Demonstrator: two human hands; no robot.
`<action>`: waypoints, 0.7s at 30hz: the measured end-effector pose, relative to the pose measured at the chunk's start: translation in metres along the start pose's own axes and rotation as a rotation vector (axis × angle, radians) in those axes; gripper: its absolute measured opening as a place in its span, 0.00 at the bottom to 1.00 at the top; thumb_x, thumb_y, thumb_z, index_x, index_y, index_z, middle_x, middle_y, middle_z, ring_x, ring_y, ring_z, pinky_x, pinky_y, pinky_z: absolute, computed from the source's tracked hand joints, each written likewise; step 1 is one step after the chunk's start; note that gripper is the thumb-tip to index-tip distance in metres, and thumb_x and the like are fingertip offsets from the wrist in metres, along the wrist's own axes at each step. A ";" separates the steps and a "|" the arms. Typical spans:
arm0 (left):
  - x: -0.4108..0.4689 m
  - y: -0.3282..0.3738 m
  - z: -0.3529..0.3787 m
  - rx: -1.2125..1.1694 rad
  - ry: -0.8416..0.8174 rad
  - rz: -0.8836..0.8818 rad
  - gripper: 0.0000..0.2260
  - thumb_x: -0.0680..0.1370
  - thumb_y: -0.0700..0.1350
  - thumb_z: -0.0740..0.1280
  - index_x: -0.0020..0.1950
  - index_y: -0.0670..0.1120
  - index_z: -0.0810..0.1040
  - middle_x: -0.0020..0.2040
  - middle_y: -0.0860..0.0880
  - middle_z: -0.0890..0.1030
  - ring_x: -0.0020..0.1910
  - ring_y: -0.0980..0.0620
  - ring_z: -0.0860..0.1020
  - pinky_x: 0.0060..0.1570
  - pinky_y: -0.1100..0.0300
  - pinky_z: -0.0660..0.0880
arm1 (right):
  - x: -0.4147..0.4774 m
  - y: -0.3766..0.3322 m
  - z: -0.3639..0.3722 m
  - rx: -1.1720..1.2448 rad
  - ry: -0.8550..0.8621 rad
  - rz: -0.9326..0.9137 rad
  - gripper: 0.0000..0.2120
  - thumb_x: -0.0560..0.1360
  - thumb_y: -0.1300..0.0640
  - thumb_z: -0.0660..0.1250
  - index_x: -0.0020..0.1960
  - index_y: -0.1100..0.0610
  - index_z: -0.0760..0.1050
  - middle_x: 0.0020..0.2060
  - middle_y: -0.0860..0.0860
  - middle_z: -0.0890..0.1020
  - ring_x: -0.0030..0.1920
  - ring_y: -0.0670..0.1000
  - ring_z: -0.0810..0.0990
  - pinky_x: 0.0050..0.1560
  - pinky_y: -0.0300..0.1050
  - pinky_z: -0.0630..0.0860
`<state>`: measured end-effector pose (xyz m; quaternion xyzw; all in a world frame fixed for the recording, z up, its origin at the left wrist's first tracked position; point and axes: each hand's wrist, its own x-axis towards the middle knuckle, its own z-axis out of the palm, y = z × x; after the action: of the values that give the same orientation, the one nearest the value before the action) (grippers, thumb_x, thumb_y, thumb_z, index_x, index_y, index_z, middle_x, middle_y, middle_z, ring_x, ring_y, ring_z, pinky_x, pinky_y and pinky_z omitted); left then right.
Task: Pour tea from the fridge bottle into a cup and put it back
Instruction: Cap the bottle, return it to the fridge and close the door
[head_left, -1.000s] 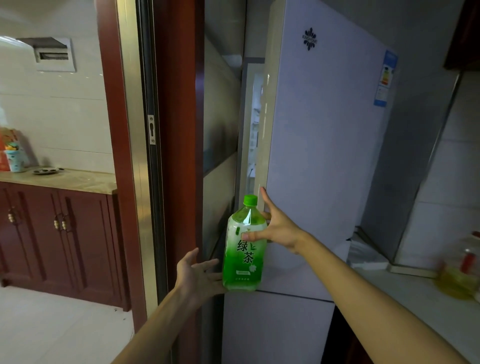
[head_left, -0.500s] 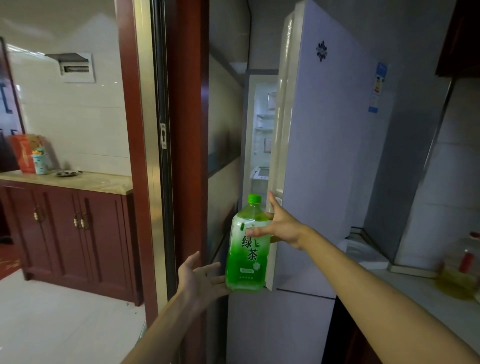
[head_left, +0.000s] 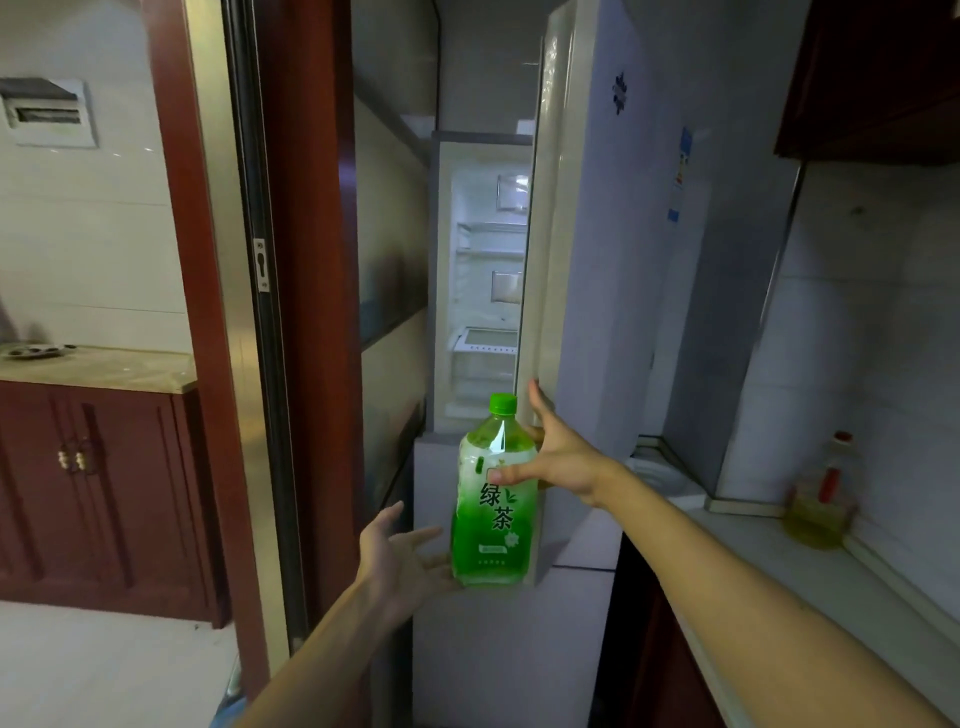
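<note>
Just beside the open white fridge door (head_left: 587, 260), the right hand (head_left: 561, 457) grips a smooth, round plastic tea bottle (head_left: 493, 525). The left hand (head_left: 400, 556), flat with fingers spread, waits by its bottom.

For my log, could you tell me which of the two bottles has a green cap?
The tea bottle held by the right hand; the yellowish bottle on the counter has a red top.

Dim overall; fridge interior (head_left: 485, 291) glows white; tiled wall (head_left: 93, 234) at left brighter; wide-angle bending at edges; slightly soft.
</note>
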<state>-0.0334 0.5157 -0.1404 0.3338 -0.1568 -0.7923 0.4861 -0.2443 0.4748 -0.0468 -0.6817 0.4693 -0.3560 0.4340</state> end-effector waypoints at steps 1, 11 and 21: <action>-0.001 -0.003 0.002 0.004 -0.005 -0.008 0.33 0.78 0.58 0.58 0.74 0.36 0.62 0.67 0.23 0.66 0.62 0.23 0.70 0.60 0.29 0.67 | -0.005 0.001 -0.002 -0.002 0.012 0.002 0.72 0.54 0.54 0.85 0.76 0.38 0.33 0.68 0.51 0.76 0.63 0.48 0.77 0.66 0.58 0.73; -0.010 -0.042 0.026 0.022 -0.076 -0.052 0.34 0.78 0.58 0.58 0.75 0.35 0.61 0.72 0.24 0.58 0.68 0.23 0.64 0.67 0.28 0.60 | -0.062 0.010 -0.030 0.000 0.119 0.039 0.76 0.49 0.50 0.87 0.76 0.38 0.33 0.66 0.50 0.78 0.65 0.48 0.77 0.70 0.58 0.68; -0.007 -0.053 0.041 0.014 -0.128 -0.103 0.33 0.78 0.59 0.57 0.75 0.36 0.61 0.70 0.23 0.62 0.65 0.23 0.67 0.61 0.27 0.63 | -0.082 -0.001 -0.041 -0.020 0.199 0.026 0.71 0.55 0.58 0.84 0.77 0.38 0.34 0.66 0.54 0.77 0.63 0.49 0.78 0.68 0.54 0.71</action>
<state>-0.0941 0.5440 -0.1380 0.2933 -0.1759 -0.8348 0.4314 -0.3058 0.5426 -0.0376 -0.6412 0.5226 -0.4114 0.3829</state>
